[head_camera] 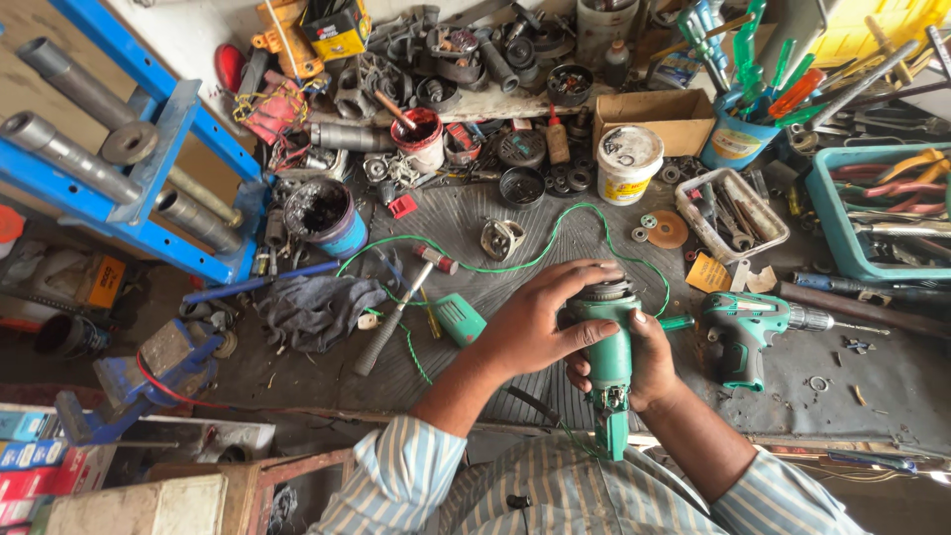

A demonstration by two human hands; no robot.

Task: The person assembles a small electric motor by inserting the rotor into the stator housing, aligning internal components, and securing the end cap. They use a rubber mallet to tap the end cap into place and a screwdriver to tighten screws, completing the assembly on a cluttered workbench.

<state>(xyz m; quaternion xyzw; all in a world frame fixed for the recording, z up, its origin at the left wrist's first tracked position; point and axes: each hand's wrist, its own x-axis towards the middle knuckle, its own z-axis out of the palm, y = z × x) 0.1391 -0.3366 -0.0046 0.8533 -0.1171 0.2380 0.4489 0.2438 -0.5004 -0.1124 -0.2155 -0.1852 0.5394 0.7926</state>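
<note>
Clearly, you held the green angle grinder (606, 342) upright over the near edge of the tabletop (872, 381), close to your chest, its gear head up and its handle end pointing down toward your striped shirt. Your left hand (540, 322) was closed over the top and side of the body, thumb pressed across the green housing, while your right hand (644, 362) was wrapped around it from behind, fingers shut on the casing. That two-handed hold looked sound to me: one grip steadied the head and the other bore the weight.

You would have done well, I judge, to keep the tool tight in both hands and low over the tabletop, since the open handle end showed loose parts that could drop. The thin green wire (555, 233) looped across the mat just behind your hands, so a wide turn could have snagged it. The green cordless drill (753, 332) lay just beside your right hand, and the hammer (391, 322) lay to your left, both apart from your grip.
</note>
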